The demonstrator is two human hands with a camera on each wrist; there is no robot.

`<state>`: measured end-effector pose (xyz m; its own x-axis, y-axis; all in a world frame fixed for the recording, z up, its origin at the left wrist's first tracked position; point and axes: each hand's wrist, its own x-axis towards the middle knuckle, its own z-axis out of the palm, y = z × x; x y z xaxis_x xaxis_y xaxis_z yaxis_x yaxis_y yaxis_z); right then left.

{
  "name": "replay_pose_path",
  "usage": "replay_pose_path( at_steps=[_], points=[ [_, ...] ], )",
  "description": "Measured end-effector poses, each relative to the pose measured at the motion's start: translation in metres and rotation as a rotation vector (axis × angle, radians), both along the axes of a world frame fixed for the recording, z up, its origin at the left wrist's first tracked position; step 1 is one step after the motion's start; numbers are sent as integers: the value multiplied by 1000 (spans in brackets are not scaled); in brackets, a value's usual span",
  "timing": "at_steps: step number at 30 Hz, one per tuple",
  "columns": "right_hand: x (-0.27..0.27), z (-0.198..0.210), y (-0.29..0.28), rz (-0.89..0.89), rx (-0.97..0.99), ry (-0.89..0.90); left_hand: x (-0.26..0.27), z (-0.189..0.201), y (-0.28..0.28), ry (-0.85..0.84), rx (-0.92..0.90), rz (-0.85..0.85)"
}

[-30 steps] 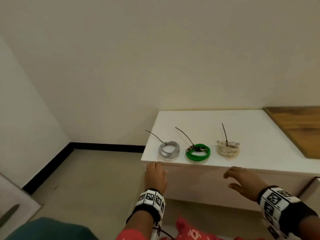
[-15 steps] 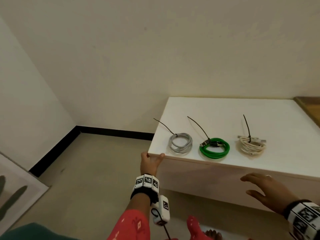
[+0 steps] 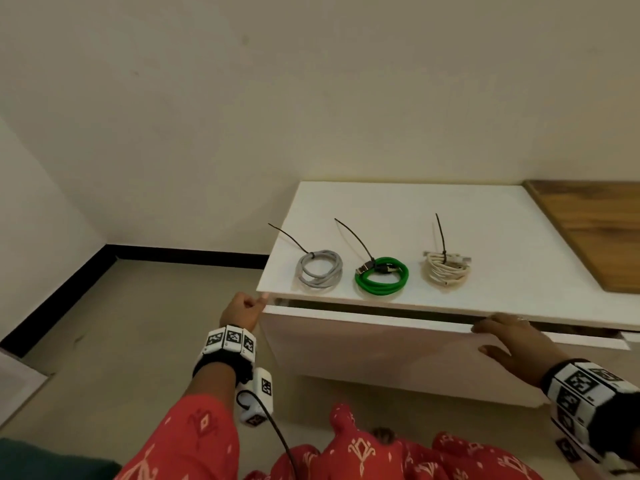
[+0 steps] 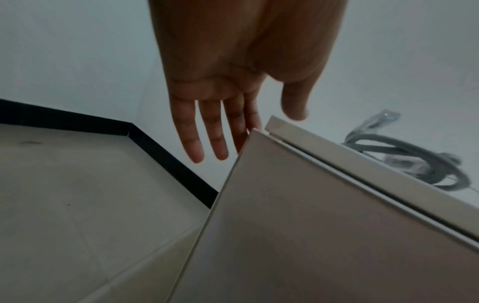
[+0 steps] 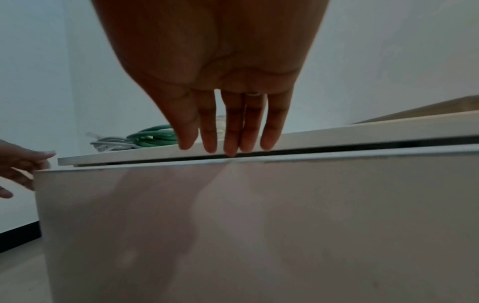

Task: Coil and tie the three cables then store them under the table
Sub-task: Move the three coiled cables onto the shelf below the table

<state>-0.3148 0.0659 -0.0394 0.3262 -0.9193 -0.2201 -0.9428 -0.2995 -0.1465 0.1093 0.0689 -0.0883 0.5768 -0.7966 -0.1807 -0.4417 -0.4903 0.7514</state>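
Three coiled cables lie in a row near the front of the white table top: a grey cable, a green cable and a cream cable. Each is bound with a black zip tie whose tail sticks up. Below the top, a white drawer front stands slightly out, with a dark gap above it. My left hand touches its top left corner, fingers straight. My right hand rests its straight fingertips on the front's top edge, thumb on the face. Neither hand holds a cable.
A brown wooden board lies on the table at the far right. Beige floor with a black skirting runs left of the table. A framed picture leans at the lower left. Red patterned clothing fills the bottom edge.
The drawer front has come out a little and a dark gap now shows under the table top. My right hand moved from the air onto its top edge. The left hand stays at the corner.
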Motion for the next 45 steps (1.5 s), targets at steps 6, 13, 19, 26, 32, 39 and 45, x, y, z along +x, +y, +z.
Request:
replay_pose_path(
  at_steps=[6, 13, 19, 26, 32, 39, 45],
  points=[
    [-16, 16, 8, -38, 197, 93, -52, 31, 22, -381, -37, -394],
    [-12, 33, 19, 12, 451, 138, -88, 50, 47, -510, 426, -858],
    [-15, 26, 36, 91, 629, 194, -98, 52, 74, -608, 574, -965],
    [0, 25, 41, 105, 718, 264, -97, 53, 83, -532, 656, -989],
    [-8, 41, 12, -137, 654, -57, -108, 83, 31, -303, 406, -798],
    [-16, 58, -76, -630, 231, -693, -141, 108, -57, -90, 78, -473],
    [14, 42, -125, -644, 237, -628, -153, 85, -90, -323, 187, -540]
  ],
)
